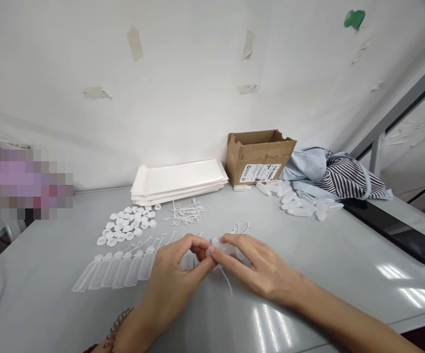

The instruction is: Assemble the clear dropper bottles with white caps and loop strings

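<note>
We pinch one translucent plastic piece (218, 243) between left hand (179, 260) and right hand (262, 267), both closed on it, nearer us than the cardboard box (245, 154). Step looks like fitting it together; next move calls for steady, aligned pressure. Left of box: rowed tubes (134, 268), caps (138, 232); right: loose tubes (301, 212).

Holds a translucent piece (224, 247) at the fingertips of left hand (177, 264) and right hand (266, 267), above a grey worktop (61, 321). Shows translucent tubes (112, 270) in a row beside the left hand, with white caps (129, 236) and thin white parts (186, 214) behind. Includes, farther back, a flat white stack (183, 179), an open cardboard box (251, 157), loose tubes (301, 212) and striped cloth (354, 176).
</note>
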A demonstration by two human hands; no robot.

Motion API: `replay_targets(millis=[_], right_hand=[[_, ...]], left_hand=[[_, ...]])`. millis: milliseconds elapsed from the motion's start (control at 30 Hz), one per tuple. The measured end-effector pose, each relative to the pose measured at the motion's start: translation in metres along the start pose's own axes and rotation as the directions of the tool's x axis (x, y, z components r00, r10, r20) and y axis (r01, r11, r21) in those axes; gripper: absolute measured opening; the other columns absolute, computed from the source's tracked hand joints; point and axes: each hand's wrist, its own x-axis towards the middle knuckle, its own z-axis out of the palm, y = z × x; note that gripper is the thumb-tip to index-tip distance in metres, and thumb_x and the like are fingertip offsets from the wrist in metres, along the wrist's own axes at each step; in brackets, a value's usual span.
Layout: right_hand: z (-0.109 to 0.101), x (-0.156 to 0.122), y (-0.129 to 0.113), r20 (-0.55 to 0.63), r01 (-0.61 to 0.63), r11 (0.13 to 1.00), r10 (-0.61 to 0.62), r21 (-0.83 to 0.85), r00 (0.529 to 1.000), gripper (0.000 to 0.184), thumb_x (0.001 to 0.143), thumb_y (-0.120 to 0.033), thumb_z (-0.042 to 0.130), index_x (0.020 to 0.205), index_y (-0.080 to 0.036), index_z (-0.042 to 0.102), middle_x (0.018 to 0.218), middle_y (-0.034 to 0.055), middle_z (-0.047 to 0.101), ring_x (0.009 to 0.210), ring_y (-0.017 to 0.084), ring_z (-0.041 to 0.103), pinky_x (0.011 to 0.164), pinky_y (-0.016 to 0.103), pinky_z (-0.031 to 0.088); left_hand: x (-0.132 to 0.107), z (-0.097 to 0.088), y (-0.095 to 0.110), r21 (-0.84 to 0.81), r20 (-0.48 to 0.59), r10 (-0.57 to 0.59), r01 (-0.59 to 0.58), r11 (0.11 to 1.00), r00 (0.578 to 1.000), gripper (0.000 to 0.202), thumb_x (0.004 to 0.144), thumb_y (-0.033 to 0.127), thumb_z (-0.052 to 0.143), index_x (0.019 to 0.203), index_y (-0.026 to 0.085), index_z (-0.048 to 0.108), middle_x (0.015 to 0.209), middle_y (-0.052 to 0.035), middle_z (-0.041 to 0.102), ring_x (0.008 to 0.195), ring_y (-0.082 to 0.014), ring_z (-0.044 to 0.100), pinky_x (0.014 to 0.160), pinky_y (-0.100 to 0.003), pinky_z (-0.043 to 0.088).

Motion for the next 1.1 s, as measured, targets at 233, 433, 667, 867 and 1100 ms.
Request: replay_targets(millis=[233, 433, 667, 867, 1100], right_hand=[[0.005, 0.002, -0.005, 0.126, -0.413, 0.655, 0.439, 0.633, 0.889, 0.028, 0.089, -0.014, 0.052, 0.117, -0.018, 0.056, 0.100, 0.0089, 0.065, 0.086, 0.016, 0.065, 0.072, 0.028, 0.055], [0.001, 0.008, 0.000, 0.622, -0.541, -0.306, 0.400, 0.783, 0.673, 0.028, 0.085, -0.029, 0.064, 0.110, -0.022, 0.053, 0.083, 0.0010, 0.069, 0.079, 0.016, 0.070, 0.079, 0.032, 0.052], [0.005, 0.006, 0.001, 0.655, -0.459, -0.503, 0.337, 0.733, 0.676, 0.027, 0.083, -0.024, 0.067, 0.107, -0.022, 0.053, 0.096, 0.0020, 0.065, 0.085, 0.020, 0.071, 0.080, 0.035, 0.052], [0.004, 0.008, 0.010, 0.660, -0.522, -0.421, 0.326, 0.742, 0.676, 0.030, 0.081, -0.030, 0.069, 0.103, -0.020, 0.052, 0.093, 0.0028, 0.065, 0.081, 0.019, 0.071, 0.075, 0.034, 0.052], [-0.008, 0.003, 0.053, 0.465, -0.620, 0.103, 0.570, 0.778, 0.678, 0.058, 0.067, -0.031, 0.080, 0.117, -0.024, 0.049, 0.107, 0.0052, 0.061, 0.098, 0.021, 0.063, 0.083, 0.038, 0.050]], left_hand=[[-0.001, -0.002, -0.004, 0.019, -0.025, 0.146, -0.146, 0.989, 0.989, 0.015, 0.082, 0.033, 0.065, 0.095, 0.025, 0.063, 0.082, 0.0017, 0.069, 0.075, -0.0163, 0.064, 0.069, -0.027, 0.052], [-0.006, 0.003, -0.010, 0.112, 0.009, 0.365, -0.364, 0.925, 0.931, 0.037, 0.083, 0.023, 0.066, 0.118, 0.024, 0.052, 0.107, -0.0048, 0.060, 0.095, -0.0192, 0.057, 0.081, -0.031, 0.051], [-0.007, 0.011, -0.014, 0.236, -0.014, 0.529, -0.511, 0.827, 0.849, 0.050, 0.083, 0.024, 0.069, 0.125, 0.015, 0.046, 0.110, -0.0102, 0.057, 0.102, -0.0222, 0.054, 0.086, -0.033, 0.048], [0.000, 0.018, -0.011, 0.254, -0.061, 0.529, -0.499, 0.828, 0.846, 0.041, 0.082, 0.014, 0.064, 0.120, 0.014, 0.047, 0.103, -0.0089, 0.058, 0.097, -0.0216, 0.054, 0.082, -0.033, 0.047], [0.019, 0.027, -0.008, 0.217, 0.084, 0.425, -0.433, 0.875, 0.901, 0.043, 0.076, 0.018, 0.071, 0.113, 0.019, 0.048, 0.103, -0.0058, 0.059, 0.096, -0.0233, 0.053, 0.081, -0.037, 0.047]])
